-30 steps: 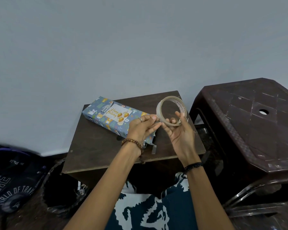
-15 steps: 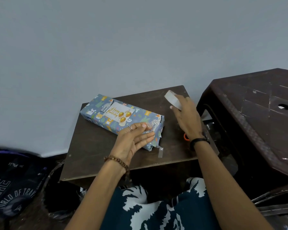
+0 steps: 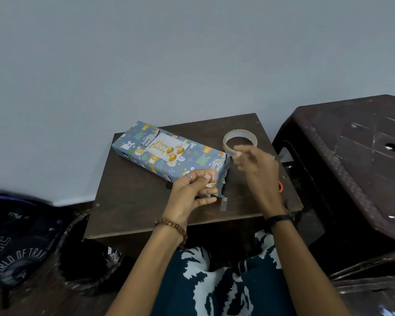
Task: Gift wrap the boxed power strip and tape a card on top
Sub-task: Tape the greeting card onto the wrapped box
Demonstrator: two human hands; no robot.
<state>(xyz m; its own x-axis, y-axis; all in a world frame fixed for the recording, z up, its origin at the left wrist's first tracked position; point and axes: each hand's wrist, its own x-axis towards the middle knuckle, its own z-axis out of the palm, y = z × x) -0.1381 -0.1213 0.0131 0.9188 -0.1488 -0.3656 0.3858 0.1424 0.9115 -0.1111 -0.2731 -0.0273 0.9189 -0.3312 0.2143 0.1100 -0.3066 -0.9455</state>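
I see the wrapped box (image 3: 171,156) on the worktop (image 3: 132,201), card (image 3: 168,148) on top, tape roll (image 3: 240,140) beside it, my left hand (image 3: 192,192) seemingly pinching a tape piece, right hand (image 3: 258,169) loosely curled, empty; near end unsealed.

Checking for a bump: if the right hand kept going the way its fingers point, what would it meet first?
Probably the near rim of the tape roll: the right hand points up and left toward it, blurred. Depth is unclear, so it might pass above.
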